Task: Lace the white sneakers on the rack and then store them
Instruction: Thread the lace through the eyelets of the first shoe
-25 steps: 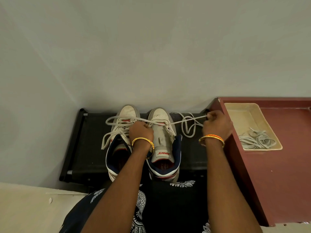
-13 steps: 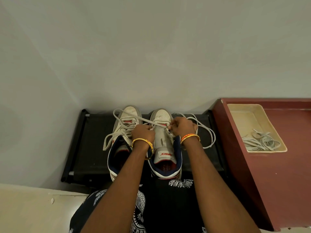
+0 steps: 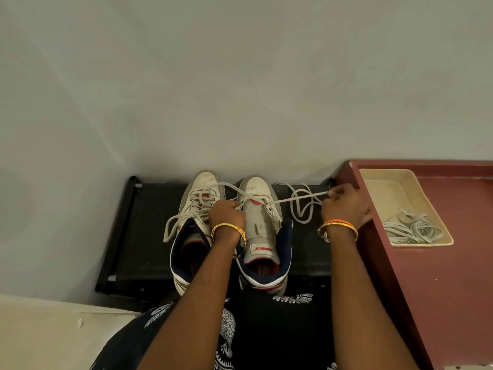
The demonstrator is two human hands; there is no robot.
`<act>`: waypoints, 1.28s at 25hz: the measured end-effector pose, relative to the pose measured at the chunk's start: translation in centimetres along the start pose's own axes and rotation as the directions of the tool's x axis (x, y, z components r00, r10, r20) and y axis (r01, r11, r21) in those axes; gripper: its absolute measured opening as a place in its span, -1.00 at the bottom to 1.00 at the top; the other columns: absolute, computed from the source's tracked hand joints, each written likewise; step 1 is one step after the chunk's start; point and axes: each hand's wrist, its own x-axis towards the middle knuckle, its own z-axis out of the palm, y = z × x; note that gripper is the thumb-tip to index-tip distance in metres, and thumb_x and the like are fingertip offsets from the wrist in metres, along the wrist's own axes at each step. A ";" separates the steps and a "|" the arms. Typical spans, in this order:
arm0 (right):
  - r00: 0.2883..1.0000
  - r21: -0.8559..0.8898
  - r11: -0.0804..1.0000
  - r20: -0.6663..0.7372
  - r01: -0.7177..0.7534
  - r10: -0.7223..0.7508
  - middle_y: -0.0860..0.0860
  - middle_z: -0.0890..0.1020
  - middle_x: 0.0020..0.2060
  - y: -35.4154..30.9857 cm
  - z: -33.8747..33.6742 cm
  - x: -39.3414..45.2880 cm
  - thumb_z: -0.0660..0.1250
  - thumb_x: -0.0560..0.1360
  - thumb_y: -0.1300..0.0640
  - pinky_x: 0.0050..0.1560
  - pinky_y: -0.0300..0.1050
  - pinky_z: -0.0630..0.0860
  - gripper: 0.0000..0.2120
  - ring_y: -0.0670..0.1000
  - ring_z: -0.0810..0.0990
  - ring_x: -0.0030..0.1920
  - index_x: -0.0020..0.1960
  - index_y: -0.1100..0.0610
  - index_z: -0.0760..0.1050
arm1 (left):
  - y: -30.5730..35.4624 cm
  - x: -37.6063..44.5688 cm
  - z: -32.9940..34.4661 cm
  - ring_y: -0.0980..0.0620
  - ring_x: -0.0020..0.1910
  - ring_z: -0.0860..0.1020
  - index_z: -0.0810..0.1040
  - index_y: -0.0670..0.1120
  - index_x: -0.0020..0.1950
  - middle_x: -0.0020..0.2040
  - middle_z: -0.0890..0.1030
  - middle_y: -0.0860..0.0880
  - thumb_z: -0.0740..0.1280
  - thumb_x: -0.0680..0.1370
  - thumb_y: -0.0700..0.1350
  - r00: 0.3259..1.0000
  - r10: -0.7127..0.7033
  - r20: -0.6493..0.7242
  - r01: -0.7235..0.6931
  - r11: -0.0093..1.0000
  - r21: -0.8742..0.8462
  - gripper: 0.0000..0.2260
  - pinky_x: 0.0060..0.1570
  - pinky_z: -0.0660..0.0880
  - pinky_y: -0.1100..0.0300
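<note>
Wall [image 3: 240,89]: plain pale grey, rising behind the rack's far edge.
Cabinet [image 3: 453,289]: dark red top, butting against the rack's right edge.
Rack [image 3: 144,236]: low and black with a mesh-like top, set against the wall; it carries both sneakers near its middle.
Left sneaker [image 3: 197,206]: white high-top with navy collar lining and red accents; its long axis runs from near edge to far edge, toe toward the wall, heel overhanging the near edge. It is laced, with loose ends trailing toward the rack's left side.
Right sneaker [image 3: 262,225]: same make, touching or just beside the left one and parallel to it, toe toward the wall; the grey-white tongue with a red logo tab lies exposed, and only the eyelets nearest the toe carry lace.
Tray [image 3: 386,188]: cream, shallow, on the cabinet's far left corner, holding a heap of spare laces [image 3: 412,229] at its near end.
Lace [image 3: 298,200]: white, flat, stretched taut from the right sneaker's toe-end eyelets to the right hand, with slack looped on the rack beneath it.
Left hand [image 3: 226,214]: fingers curled down over the gap between the sneakers, pinching the lace by the right sneaker's eyelets; a gold bangle [image 3: 226,227] at the wrist.
Right hand [image 3: 345,205]: near the rack's right edge, fingers closed on the lace end; orange and gold bangles [image 3: 337,225] at the wrist.
</note>
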 end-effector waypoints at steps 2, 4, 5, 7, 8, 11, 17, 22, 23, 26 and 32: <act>0.984 0.013 0.990 0.109 0.140 -0.140 0.12 0.52 0.16 -1.2 0.8 -0.5 0.31 0.46 0.24 0.27 0.14 0.23 -0.79 0.17 0.41 0.23 0.07 0.11 0.58 | -0.1 0.0 0.0 -0.16 0.12 0.56 0.60 -0.16 0.18 0.14 0.62 -0.18 0.25 0.49 -0.31 1.000 0.003 0.011 -0.002 1.000 -0.028 -0.70 0.09 0.49 0.13; 0.894 0.055 0.946 0.312 0.321 -0.321 0.04 0.59 0.12 -2.5 2.2 -1.3 0.34 0.48 0.12 0.29 0.10 0.22 -0.79 0.10 0.46 0.21 0.10 0.04 0.59 | -0.3 0.0 -0.2 -0.14 0.12 0.56 0.61 -0.17 0.17 0.12 0.63 -0.18 0.26 0.48 -0.30 1.000 0.008 0.019 -0.007 0.999 -0.034 -0.71 0.11 0.48 0.15; 0.830 0.063 0.927 0.427 0.369 -0.359 -0.01 0.63 0.07 -3.0 3.0 -1.9 0.35 0.48 0.05 0.31 0.08 0.21 -0.79 0.06 0.50 0.19 0.10 0.01 0.59 | -0.3 0.1 -0.2 -0.14 0.12 0.56 0.61 -0.17 0.17 0.12 0.63 -0.18 0.27 0.48 -0.30 1.000 0.010 0.021 -0.009 0.999 -0.034 -0.71 0.12 0.46 0.15; 0.749 0.032 0.924 0.575 0.382 -0.329 -0.03 0.65 0.01 -3.8 4.1 -2.8 0.35 0.48 0.01 0.33 0.07 0.18 -0.82 0.05 0.52 0.16 0.06 0.00 0.59 | -0.3 0.1 -0.2 -0.12 0.16 0.54 0.61 -0.17 0.17 0.14 0.62 -0.17 0.27 0.49 -0.29 1.000 0.015 0.022 -0.014 1.000 -0.028 -0.72 0.15 0.43 0.18; 0.749 0.025 0.932 0.589 0.360 -0.305 -0.02 0.65 -0.01 -4.1 4.4 -2.9 0.35 0.49 0.03 0.31 0.06 0.17 -0.85 0.05 0.52 0.15 0.03 0.02 0.59 | -0.3 0.0 -0.1 -0.12 0.17 0.54 0.61 -0.17 0.17 0.15 0.62 -0.17 0.27 0.49 -0.29 1.000 0.015 0.020 -0.014 0.999 -0.032 -0.72 0.16 0.42 0.20; 0.797 0.027 0.942 0.525 0.336 -0.299 -0.04 0.65 -0.04 -4.2 4.2 -2.9 0.36 0.47 0.07 0.24 0.04 0.16 -0.92 0.05 0.52 0.13 -0.06 0.03 0.60 | -0.2 0.0 -0.1 -0.13 0.15 0.54 0.61 -0.18 0.16 0.12 0.63 -0.18 0.27 0.49 -0.30 1.000 -0.007 0.000 0.007 0.999 -0.048 -0.72 0.11 0.43 0.21; 0.961 0.067 0.994 0.258 0.088 -0.103 -0.03 0.58 -0.16 -0.7 0.4 -0.5 0.30 0.48 0.23 0.23 0.07 0.21 -0.85 0.14 0.50 0.12 -0.13 0.00 0.56 | -0.4 0.1 -0.1 -0.14 0.11 0.57 0.62 -0.17 0.15 0.09 0.64 -0.18 0.27 0.49 -0.30 0.999 -0.043 -0.019 0.041 0.996 -0.079 -0.73 0.08 0.47 0.17; 0.996 0.106 0.991 0.006 -0.085 0.085 0.14 0.62 0.02 1.8 0.1 0.6 0.34 0.45 0.28 0.24 0.19 0.34 -0.86 0.21 0.51 0.13 -0.03 0.13 0.58 | -0.3 0.1 -0.1 -0.13 0.14 0.55 0.61 -0.17 0.16 0.13 0.63 -0.18 0.27 0.49 -0.31 0.998 -0.064 -0.024 0.061 0.992 -0.106 -0.72 0.12 0.45 0.18; 0.999 0.066 0.998 0.043 -0.015 0.012 0.13 0.60 0.05 1.5 0.6 0.6 0.35 0.45 0.25 0.23 0.20 0.33 -0.84 0.20 0.50 0.15 0.01 0.11 0.58 | -0.3 0.1 0.0 -0.13 0.15 0.55 0.61 -0.17 0.17 0.14 0.62 -0.17 0.26 0.49 -0.31 0.998 -0.059 -0.022 0.056 0.993 -0.101 -0.71 0.13 0.44 0.18; 0.898 0.162 0.957 0.338 0.240 -0.283 0.09 0.63 0.04 -0.7 2.5 -0.8 0.36 0.49 0.08 0.18 0.17 0.44 -0.80 0.17 0.55 0.12 0.09 0.11 0.59 | -0.2 0.0 -0.1 -0.12 0.18 0.53 0.60 -0.17 0.18 0.16 0.61 -0.16 0.26 0.50 -0.30 0.999 -0.035 -0.018 0.034 0.998 -0.059 -0.71 0.15 0.44 0.18; 0.774 0.049 0.955 0.575 0.292 -0.266 0.06 0.64 -0.03 -3.0 4.6 -3.2 0.32 0.51 0.01 0.21 0.02 0.32 -0.85 0.14 0.52 0.14 -0.06 0.08 0.55 | -0.3 -0.1 -0.1 -0.11 0.13 0.56 0.61 -0.15 0.17 0.13 0.63 -0.14 0.27 0.50 -0.29 0.999 -0.031 -0.019 0.030 0.998 -0.048 -0.72 0.07 0.45 0.21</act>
